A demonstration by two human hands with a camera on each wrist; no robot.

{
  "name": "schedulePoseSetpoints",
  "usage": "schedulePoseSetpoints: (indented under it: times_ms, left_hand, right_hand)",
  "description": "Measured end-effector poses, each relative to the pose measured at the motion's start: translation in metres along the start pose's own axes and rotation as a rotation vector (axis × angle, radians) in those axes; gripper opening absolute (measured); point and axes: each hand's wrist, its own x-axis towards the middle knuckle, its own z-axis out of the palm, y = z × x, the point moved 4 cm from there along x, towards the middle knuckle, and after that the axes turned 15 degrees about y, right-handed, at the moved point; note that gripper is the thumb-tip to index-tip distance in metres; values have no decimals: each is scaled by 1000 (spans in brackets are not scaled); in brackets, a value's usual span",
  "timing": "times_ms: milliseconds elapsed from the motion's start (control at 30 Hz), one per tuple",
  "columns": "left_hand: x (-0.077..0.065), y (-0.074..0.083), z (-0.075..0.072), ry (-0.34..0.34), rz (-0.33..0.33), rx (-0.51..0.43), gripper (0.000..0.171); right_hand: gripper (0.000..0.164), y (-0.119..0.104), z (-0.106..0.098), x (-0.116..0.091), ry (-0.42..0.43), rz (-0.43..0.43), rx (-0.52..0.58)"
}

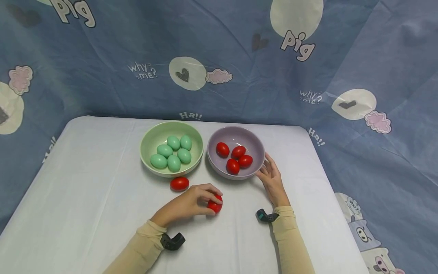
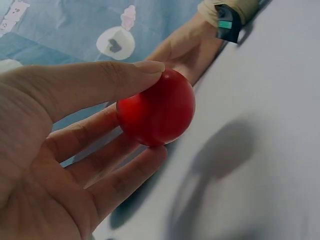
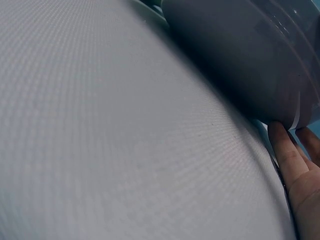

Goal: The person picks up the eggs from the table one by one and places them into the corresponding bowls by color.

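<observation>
My left hand (image 1: 191, 201) pinches a glossy red egg (image 1: 215, 206) between thumb and fingertips, over the cloth in front of the bowls. The left wrist view shows the same red egg (image 2: 162, 112) close up, its shadow falling on the cloth. At the right side of a purple bowl (image 1: 236, 137), my right hand (image 1: 274, 185) touches the outer wall with fairly straight fingers (image 3: 287, 155). Several red eggs (image 1: 238, 152) lie inside that bowl. Another red egg (image 1: 179, 183) rests on the cloth, just in front of the green bowl (image 1: 150, 141).
The green bowl stands left of the purple one and holds several mint-green eggs (image 1: 173, 163). Both stand near the far edge of a table with a white cloth (image 1: 85, 190). Behind hangs a blue printed curtain (image 1: 239, 102).
</observation>
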Motion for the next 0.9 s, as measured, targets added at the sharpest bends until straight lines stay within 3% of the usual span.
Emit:
schedulePoseSetpoints:
  times_ms: [333, 533, 900]
  left_hand:
    - [22, 13, -11, 7, -2, -2, 33]
    - [37, 18, -18, 7, 9, -53, 34]
    - [80, 28, -35, 51, 27, -59, 34]
  right_hand:
    - [82, -1, 0, -1, 2, 3, -10]
    - [82, -1, 0, -1, 7, 11, -13]
    - [81, -1, 0, -1, 8, 12, -16]
